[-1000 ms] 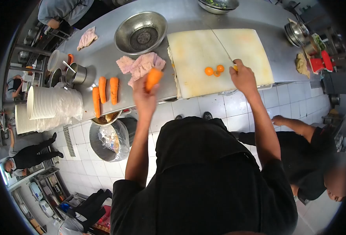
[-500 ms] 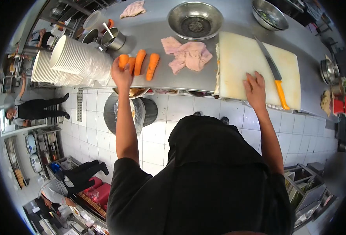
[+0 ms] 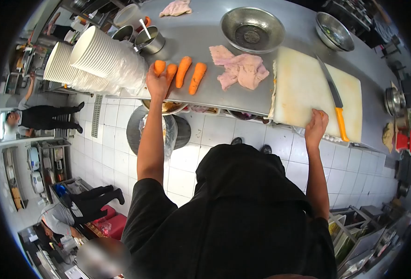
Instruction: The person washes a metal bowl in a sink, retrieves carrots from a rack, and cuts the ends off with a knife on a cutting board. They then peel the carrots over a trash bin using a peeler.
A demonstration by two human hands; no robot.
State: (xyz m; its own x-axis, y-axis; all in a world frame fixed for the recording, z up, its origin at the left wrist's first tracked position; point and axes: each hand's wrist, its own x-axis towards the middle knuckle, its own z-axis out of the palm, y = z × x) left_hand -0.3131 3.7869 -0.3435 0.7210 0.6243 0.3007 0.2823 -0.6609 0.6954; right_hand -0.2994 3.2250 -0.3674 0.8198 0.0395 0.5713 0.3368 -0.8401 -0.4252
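My left hand is at the counter's front edge, its fingers closed round an upright peeled carrot. Just right of it lie more carrots in a row on the steel. My right hand is at the near edge of the white cutting board, with fingers curled together; whatever is in them, if anything, I cannot make out. Beyond that hand a knife with a yellow handle lies across the board. A cloth-like pale pink piece rests between carrots and board.
Stacks of white paper bowls in plastic stand left of the carrots. Behind are a steel pot and a wide steel bowl; another bowl is at the far right. Two people work to the left.
My right hand has slid back toward the board's near edge, and its spread fingers have curled in. My left hand stays at the carrot. The whole view has shifted slightly.
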